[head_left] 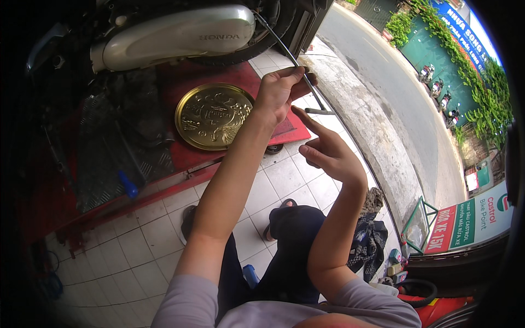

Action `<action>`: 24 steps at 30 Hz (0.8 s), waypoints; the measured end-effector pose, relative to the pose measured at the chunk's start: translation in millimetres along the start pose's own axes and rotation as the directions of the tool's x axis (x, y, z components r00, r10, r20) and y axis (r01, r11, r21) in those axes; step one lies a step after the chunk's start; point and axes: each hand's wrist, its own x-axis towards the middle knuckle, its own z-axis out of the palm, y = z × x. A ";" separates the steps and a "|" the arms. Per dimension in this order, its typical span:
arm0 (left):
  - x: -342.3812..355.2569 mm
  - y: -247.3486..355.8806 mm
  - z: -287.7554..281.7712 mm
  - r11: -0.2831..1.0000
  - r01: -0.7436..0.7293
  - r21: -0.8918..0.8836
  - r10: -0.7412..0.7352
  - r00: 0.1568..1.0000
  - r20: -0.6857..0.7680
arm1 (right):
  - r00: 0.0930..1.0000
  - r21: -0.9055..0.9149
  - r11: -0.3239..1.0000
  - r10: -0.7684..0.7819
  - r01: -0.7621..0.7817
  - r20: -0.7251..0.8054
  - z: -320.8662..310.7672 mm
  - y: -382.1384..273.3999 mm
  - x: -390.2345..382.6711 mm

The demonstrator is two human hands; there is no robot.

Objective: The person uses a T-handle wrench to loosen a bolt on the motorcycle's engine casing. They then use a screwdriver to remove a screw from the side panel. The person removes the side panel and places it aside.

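My left hand (279, 95) grips a long metal T-handle wrench (280, 44), its fingers wrapped around the shaft. The wrench's far end reaches into the motorcycle beside the rear wheel (243, 53), behind the silver side cover (169, 41); exactly what it engages is too small to tell. Just below the crossbar at the near end, my right hand (333, 156) is open, index finger stretched out and the others loosely bent, holding nothing. Beneath my left arm lies a round gold-coloured embossed metal tray (199, 115).
The red lift platform (292, 128) carries a dark tread plate (98, 164) and a blue-handled object (127, 184). Dark cloth (366, 240) lies on the tiles at right. Beyond a concrete curb (377, 131) are the road, parked motorbikes (437, 90) and a sign board (465, 224).
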 end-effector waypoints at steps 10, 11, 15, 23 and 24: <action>-0.9 5.6 0.8 1.000 -0.004 -0.021 0.004 1.000 -0.008 | 0.987 -0.078 0.986 0.141 -0.147 -0.075 -0.3 -10.1 3.1; -0.5 6.3 0.3 0.999 -0.018 -0.032 0.017 1.000 -0.014 | 0.993 0.024 0.998 0.060 -0.057 -0.104 3.8 -15.5 3.7; 0.7 5.5 0.9 0.997 -0.018 -0.068 0.016 0.999 -0.028 | 0.900 -0.004 0.990 -0.129 0.140 -0.417 5.7 -8.1 8.8; -0.1 -1.4 6.1 0.996 -0.011 -0.086 0.009 1.000 -0.028 | 0.725 -0.218 0.975 -0.178 0.040 -0.666 -0.1 14.4 20.2; 0.2 -0.6 5.0 0.997 -0.020 -0.080 0.019 1.000 -0.024 | 0.723 -0.205 0.977 -0.180 0.054 -0.667 0.3 15.9 21.7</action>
